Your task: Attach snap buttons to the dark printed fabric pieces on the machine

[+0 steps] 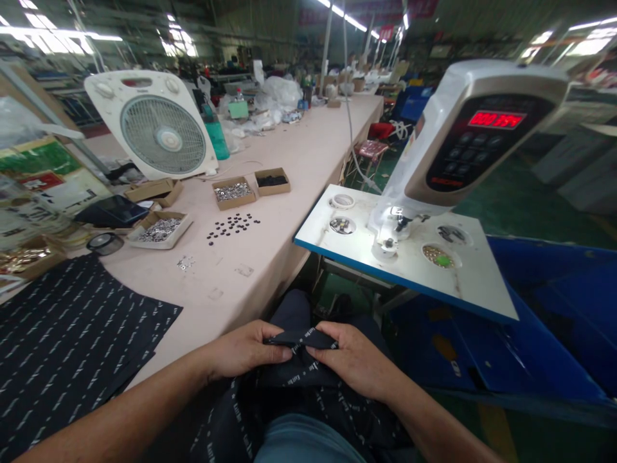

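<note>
On the desk (pixel 308 154), loose buttons (pixel 234 222) are scattered. Beside it, a cloth (pixel 301 374) is pinched under closed thumbs by the left hand (pixel 243 350) and right hand (pixel 357 357); it is folded, but no button is seen attached.

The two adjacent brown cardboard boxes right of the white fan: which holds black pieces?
The rightmost brown cardboard box holds black pieces; the brown cardboard box on its left holds shiny silver pieces.
</note>
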